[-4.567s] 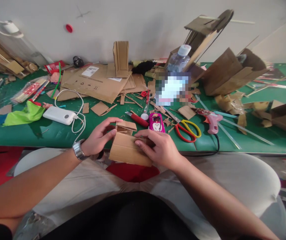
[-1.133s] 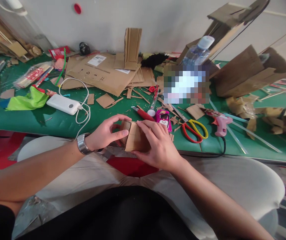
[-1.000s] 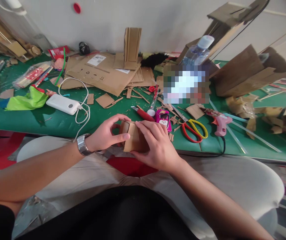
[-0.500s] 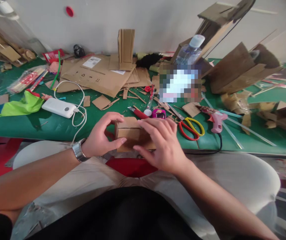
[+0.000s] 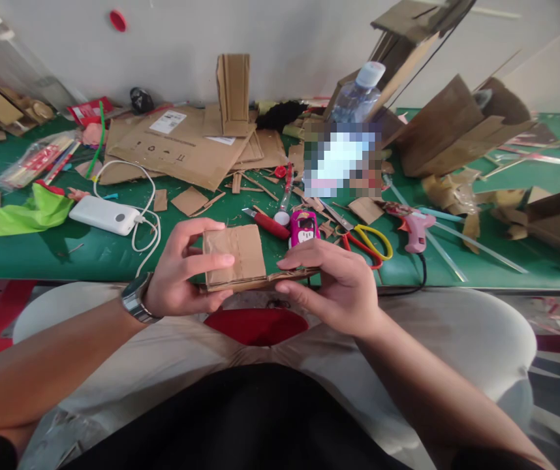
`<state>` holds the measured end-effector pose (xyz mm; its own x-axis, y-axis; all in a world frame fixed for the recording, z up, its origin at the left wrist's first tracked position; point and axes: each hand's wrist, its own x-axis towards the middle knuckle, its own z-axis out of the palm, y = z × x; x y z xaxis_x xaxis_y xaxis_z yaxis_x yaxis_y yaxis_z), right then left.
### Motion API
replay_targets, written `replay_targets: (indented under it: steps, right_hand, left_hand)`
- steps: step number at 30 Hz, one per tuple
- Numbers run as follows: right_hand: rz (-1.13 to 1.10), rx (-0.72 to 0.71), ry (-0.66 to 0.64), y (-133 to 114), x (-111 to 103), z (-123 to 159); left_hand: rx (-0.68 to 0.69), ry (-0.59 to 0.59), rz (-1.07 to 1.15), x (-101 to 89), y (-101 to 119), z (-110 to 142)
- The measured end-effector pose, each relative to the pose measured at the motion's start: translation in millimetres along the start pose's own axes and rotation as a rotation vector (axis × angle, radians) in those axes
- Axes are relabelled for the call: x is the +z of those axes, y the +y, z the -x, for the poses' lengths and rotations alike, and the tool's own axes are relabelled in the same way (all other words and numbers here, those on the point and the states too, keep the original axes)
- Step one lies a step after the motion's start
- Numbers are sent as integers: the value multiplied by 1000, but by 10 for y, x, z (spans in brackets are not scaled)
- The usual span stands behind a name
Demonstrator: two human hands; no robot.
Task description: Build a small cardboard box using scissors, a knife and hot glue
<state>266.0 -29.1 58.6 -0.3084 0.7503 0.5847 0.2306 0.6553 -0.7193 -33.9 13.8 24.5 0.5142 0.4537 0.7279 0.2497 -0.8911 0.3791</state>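
A folded cardboard piece is held up at the table's front edge, its square panel facing me with clear tape on the left part. My left hand grips its left side, with a finger across the front and the thumb underneath. My right hand pinches the narrow flap extending to the right, fingers above and thumb below. Just beyond the cardboard lie a red-handled utility knife and a pink toy car. Scissors with red and yellow handles lie beyond my right hand.
On the green table a white power bank with a cable lies left. A pink glue gun lies right. Flat cardboard, a plastic bottle and a cardboard box stand or lie farther back.
The cardboard has turned from a folded block to show its square panel, with a flap opened out to the right. My hands have shifted apart, and the view has moved slightly.
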Motion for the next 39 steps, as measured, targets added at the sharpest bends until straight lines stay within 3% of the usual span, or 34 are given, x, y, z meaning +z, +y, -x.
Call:
replay_targets:
  steps: [5,19,27,39]
  right_hand:
    - [-65,-27,-79,-24,-70,-12]
    - [368,-113,-139,-61,-29,16]
    - [509,-57,-374,-91,6,37]
    - [492,-40,-391,-84,74,56]
  left_hand:
    - [-10,-37,-40,-54,22,17]
    - [-44,-193,-24,-28,56,-16]
    - [74,-390,-71,-27,71,48]
    - [185,-320,-60,30,28,51]
